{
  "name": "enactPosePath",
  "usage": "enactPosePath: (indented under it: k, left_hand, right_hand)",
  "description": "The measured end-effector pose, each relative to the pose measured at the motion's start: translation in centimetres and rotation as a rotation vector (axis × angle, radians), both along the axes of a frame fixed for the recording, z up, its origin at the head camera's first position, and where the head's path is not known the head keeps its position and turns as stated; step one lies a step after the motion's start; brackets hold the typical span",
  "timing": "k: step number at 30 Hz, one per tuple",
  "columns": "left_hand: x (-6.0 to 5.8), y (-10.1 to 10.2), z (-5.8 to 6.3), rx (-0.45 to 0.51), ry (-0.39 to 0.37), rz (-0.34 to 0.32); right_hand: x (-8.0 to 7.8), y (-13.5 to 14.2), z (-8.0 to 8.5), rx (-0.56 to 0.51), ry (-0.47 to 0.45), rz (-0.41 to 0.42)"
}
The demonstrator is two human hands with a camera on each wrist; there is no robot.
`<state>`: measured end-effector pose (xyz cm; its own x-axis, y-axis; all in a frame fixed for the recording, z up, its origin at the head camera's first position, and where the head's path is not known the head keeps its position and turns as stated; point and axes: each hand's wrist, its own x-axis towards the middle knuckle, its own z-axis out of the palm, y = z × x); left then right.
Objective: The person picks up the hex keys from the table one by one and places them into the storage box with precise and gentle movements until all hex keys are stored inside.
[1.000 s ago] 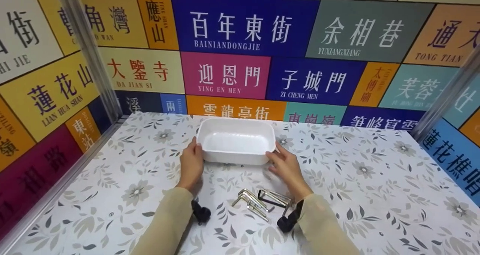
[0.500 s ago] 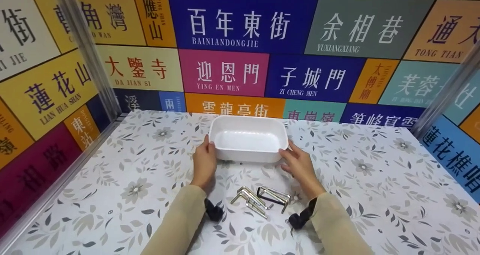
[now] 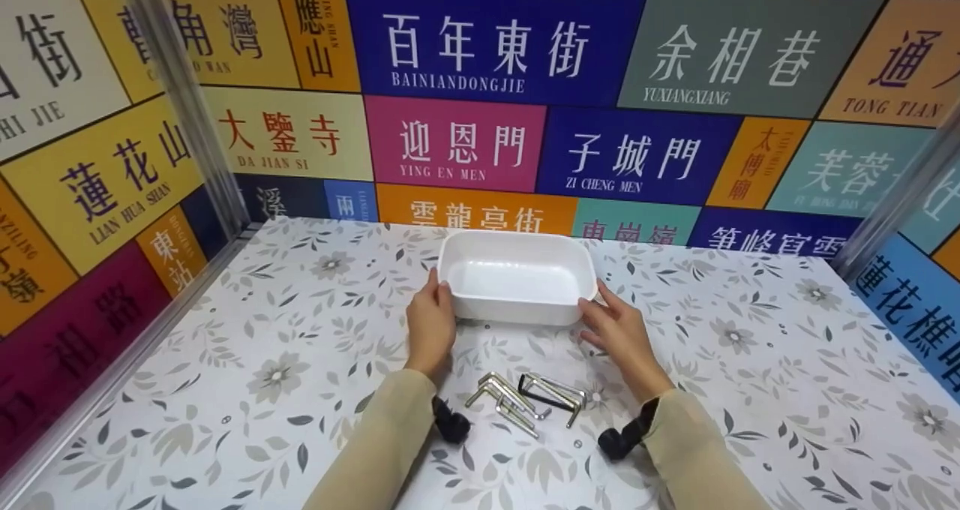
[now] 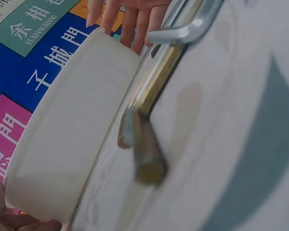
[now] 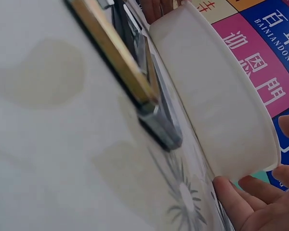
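Note:
In the head view, a white, rounded rectangular plastic box [image 3: 517,311] stands at the back middle of the table, its inside bare. My left hand [image 3: 431,326] grips its left end, thumb at the front corner. At the right end my right hand [image 3: 622,337] holds it, thumb near the rim and fingers lower down. The right wrist view shows these right fingers [image 5: 236,202] against the box's bottom edge. Nearer to me, between my forearms, lies a loose pile of several hex keys [image 3: 510,405], silvery and brassy, with a black one [image 3: 544,396] among them.
A white cloth with grey leaves and flowers covers the table [image 3: 277,379]. Behind it stands a wall of coloured sign panels [image 3: 457,142], with metal posts [image 3: 191,120] at the corners. A black wrist camera [image 3: 454,424] sits by each sleeve.
Both hands have moved the white box to the right along the back of the table, with their hold on it unchanged. The hex keys have stayed where they lay.

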<state>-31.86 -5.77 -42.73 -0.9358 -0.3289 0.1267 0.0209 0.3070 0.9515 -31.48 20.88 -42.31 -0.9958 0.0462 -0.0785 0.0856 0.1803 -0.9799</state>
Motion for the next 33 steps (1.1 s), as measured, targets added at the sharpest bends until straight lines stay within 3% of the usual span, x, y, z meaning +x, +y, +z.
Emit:
enactPosePath:
  k: [7,10,16,33]
  left_hand:
    - [0.2,1.2,-0.2,-0.018,0.033,-0.008]
    - [0.2,1.4,-0.6,-0.007,0.041,-0.015]
    - [0.0,1.1,-1.2,0.045,0.07,-0.013]
    - [-0.1,1.1,-1.6,0.049,0.038,0.012]
  right_hand:
    - [0.3,0.4,-1.4,0.178,0.119,-0.168]
    - [0.3,0.5,-1.7,0.179,0.141,-0.218]
    - [0.2,0.4,-1.8,0.154,0.139,-0.239]
    - [0.2,0.3,-2.1,0.088,0.159,-0.248]
